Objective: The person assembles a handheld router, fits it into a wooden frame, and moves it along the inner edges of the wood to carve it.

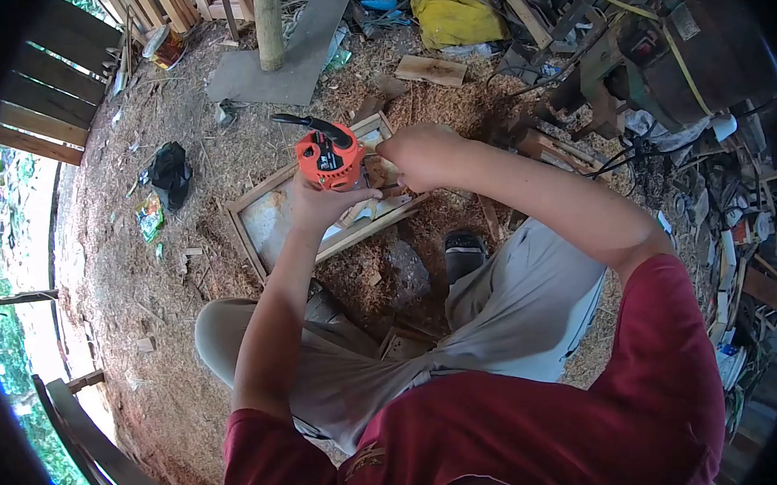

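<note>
My left hand [318, 204] is wrapped round the near side of an orange corded power tool [328, 162] with a black label. A black cord sleeve [292, 120] sticks out at its top left. My right hand [421, 158] is closed beside the tool's right side, its fingertips close to my left thumb. What those fingers pinch is too small to make out. Beneath both hands lies a wooden frame [248, 242] with a pale, dusty panel inside, tilted on the ground. The tool's underside is hidden from above.
Wood shavings cover the ground round my feet. A grey sheet [327, 33] lies under a wooden post [269, 27]. A black plastic bag [169, 174] is at left, a yellow sack [454, 12] at the back. A large machine [662, 57] and scrap pile stand at right.
</note>
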Available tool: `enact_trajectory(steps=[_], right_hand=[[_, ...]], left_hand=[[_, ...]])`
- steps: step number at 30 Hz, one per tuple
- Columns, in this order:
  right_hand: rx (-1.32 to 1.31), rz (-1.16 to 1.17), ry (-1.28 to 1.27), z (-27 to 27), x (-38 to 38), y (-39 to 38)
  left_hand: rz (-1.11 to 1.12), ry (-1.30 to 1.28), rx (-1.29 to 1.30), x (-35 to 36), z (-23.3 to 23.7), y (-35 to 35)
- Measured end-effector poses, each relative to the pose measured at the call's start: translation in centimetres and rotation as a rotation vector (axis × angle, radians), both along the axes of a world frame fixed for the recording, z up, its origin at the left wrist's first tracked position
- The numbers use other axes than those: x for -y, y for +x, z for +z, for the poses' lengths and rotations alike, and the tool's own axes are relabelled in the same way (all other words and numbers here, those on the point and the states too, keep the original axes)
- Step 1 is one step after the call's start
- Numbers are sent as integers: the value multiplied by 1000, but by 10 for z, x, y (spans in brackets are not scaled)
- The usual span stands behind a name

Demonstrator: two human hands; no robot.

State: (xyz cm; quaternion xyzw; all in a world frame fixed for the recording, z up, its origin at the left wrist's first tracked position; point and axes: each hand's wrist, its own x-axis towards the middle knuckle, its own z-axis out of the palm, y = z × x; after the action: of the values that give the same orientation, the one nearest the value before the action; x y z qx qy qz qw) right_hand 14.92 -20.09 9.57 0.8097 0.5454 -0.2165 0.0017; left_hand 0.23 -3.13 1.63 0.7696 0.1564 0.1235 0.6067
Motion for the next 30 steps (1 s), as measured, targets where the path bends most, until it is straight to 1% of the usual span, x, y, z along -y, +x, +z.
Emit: enact_trajectory(steps=[3, 6, 9, 10, 13, 15, 17, 18, 21, 24, 26, 27, 30], right_hand=[[17, 57, 9, -2, -2, 6], [-1, 109, -33, -4, -8, 15], [30, 121, -33, 1, -10, 12], [37, 113, -36, 2, -10, 11], [62, 94, -54, 6, -10, 5], [87, 94, -82, 9, -11, 2], [123, 111, -48, 3, -9, 2], [141, 121, -29, 4, -9, 1], [157, 109, -98, 9, -13, -1], [168, 99, -69, 11, -13, -4], [163, 85, -144, 12, -18, -4], [159, 77, -182, 14, -20, -5], [194, 87, -156, 18, -19, -9]], left_hand=[[11, 76, 71, 2, 4, -1], [-6, 14, 126, 0, -1, -1], [-25, 49, 46, -5, -7, 1], [-35, 7, 37, -5, -8, 2], [-33, -9, 99, -3, -8, 2], [-42, -65, 79, -1, -7, 1], [-27, -82, 52, 0, -5, 0], [-58, -88, 49, -1, -2, 0], [-64, -64, 44, -1, -3, 0], [-10, -13, 184, 4, -2, -2], [-39, -144, 232, 1, -20, 1], [-55, -209, 255, 1, -20, 3], [-42, -130, 155, 0, -18, 0]])
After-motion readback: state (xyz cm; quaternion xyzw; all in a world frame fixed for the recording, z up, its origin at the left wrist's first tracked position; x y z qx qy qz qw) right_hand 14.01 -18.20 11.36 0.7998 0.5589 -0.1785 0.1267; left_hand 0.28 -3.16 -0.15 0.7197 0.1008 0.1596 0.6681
